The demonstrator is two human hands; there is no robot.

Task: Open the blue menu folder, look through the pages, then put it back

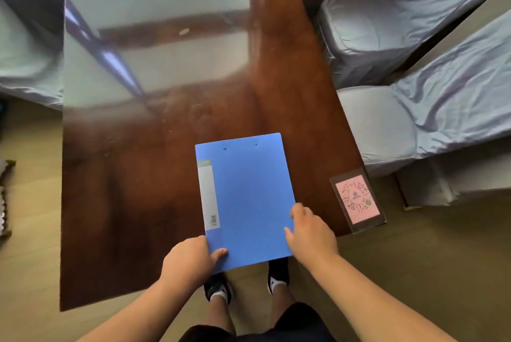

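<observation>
The blue menu folder (249, 198) is closed, with a grey label strip along its left side. Its near end juts past the front edge of the glossy brown table (132, 189). My left hand (188, 258) grips the folder's near left corner, thumb on top of the cover. My right hand (311, 231) rests at the near right edge, fingers curled against the cover's side. Whether the folder lies flat on the table or is held a little above it, I cannot tell.
A pink QR-code card in a clear stand (358, 199) sits at the table's near right corner. Two chairs in grey-blue covers (387, 23) stand to the right, another covered chair (25, 65) to the left. My feet in dark shoes (278, 272) show below the folder.
</observation>
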